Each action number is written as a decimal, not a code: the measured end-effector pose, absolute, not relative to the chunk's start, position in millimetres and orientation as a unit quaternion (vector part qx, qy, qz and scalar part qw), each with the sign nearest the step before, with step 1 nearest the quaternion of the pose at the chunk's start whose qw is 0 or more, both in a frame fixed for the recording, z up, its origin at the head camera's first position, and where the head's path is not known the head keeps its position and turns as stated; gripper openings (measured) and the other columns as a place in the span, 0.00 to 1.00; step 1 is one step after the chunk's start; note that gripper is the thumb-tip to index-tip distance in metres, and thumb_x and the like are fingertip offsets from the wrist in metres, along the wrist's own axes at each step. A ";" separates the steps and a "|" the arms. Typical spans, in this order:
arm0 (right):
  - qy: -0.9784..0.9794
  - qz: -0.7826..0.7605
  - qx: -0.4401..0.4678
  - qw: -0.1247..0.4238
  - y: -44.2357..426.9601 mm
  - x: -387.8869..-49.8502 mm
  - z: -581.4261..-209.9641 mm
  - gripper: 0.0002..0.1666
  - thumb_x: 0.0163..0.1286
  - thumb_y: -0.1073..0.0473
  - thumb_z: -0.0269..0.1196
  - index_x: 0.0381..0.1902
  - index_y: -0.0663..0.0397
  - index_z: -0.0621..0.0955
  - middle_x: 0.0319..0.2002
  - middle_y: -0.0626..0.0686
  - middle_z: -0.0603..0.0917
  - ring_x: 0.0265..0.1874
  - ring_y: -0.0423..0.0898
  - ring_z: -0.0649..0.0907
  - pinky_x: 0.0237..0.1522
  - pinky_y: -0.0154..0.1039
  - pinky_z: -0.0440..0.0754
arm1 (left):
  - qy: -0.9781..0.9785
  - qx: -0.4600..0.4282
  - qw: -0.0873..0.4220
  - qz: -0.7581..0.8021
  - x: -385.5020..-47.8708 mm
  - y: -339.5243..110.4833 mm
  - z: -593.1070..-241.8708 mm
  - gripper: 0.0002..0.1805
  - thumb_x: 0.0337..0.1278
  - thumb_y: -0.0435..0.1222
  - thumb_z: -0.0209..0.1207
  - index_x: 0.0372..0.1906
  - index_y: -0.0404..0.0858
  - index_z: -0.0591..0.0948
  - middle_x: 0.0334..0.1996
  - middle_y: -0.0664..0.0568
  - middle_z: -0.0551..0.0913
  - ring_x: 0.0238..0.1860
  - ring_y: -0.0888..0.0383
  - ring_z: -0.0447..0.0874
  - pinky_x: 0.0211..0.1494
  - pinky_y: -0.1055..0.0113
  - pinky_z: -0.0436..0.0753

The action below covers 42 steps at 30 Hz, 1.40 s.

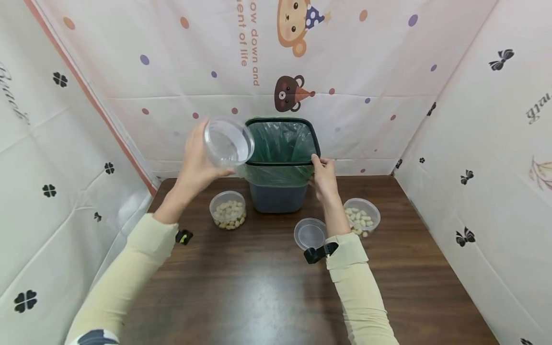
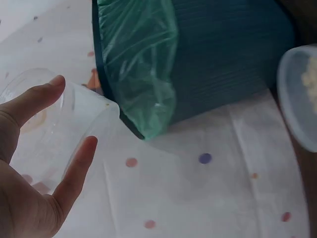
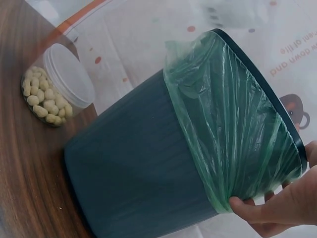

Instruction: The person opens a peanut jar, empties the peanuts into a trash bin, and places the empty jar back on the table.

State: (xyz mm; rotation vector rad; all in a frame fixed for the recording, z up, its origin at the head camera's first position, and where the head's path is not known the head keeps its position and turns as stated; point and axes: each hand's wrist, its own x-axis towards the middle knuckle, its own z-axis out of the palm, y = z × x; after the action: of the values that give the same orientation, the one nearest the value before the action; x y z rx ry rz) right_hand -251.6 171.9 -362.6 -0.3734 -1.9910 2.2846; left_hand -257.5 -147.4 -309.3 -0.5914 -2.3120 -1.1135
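A clear round container (image 1: 229,143) is gripped by my left hand (image 1: 197,160), tilted toward the left rim of the bin (image 1: 278,196); in the left wrist view the container (image 2: 81,119) looks see-through, with the thumb and a finger of my left hand (image 2: 37,163) on its sides. A green bag (image 3: 223,124) lines the bin and folds over its rim. My right hand (image 1: 323,178) holds the bin's right rim; the right wrist view shows my right hand (image 3: 282,203) with its fingers on the bag and rim.
A container of peanuts (image 1: 228,211) stands left of the bin, and another container of peanuts (image 1: 362,215) stands on the right. A round clear lid (image 1: 310,234) lies by my right forearm on the brown table (image 1: 241,287). Printed cloth walls (image 1: 172,86) enclose the table.
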 end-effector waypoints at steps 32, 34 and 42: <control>-0.720 0.682 -0.054 0.120 171.7 -250.1 -381.9 0.32 0.83 0.41 0.39 0.70 0.58 0.61 0.56 0.56 0.66 0.52 0.54 0.72 0.56 0.52 0.78 | -0.854 -0.209 0.155 -0.450 -193.1 -126.0 -464.6 0.73 0.10 0.38 0.88 0.75 0.30 0.60 0.70 0.35 0.64 0.72 0.39 0.59 0.74 0.42 0.63; -0.723 0.677 -0.047 0.124 173.4 -248.2 -386.3 0.31 0.84 0.43 0.40 0.73 0.57 0.61 0.63 0.57 0.67 0.57 0.56 0.73 0.58 0.51 0.78 | -0.857 -0.209 0.148 -0.447 -192.6 -121.7 -471.6 0.73 0.10 0.38 0.88 0.75 0.29 0.60 0.69 0.35 0.65 0.72 0.38 0.59 0.74 0.42 0.62; -0.778 0.611 -0.004 0.147 182.9 -241.4 -409.9 0.32 0.84 0.48 0.44 0.76 0.60 0.61 0.71 0.62 0.66 0.68 0.56 0.72 0.66 0.52 0.74 | -0.856 -0.197 0.138 -0.457 -194.0 -112.8 -487.7 0.71 0.11 0.37 0.88 0.74 0.30 0.61 0.68 0.35 0.65 0.70 0.39 0.62 0.73 0.42 0.65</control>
State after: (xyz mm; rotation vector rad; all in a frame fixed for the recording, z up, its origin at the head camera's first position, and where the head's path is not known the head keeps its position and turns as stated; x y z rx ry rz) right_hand -241.4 182.9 -409.9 -0.0129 -2.2400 1.7574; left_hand -194.0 -112.8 -487.7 -0.5692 -2.4761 -1.3226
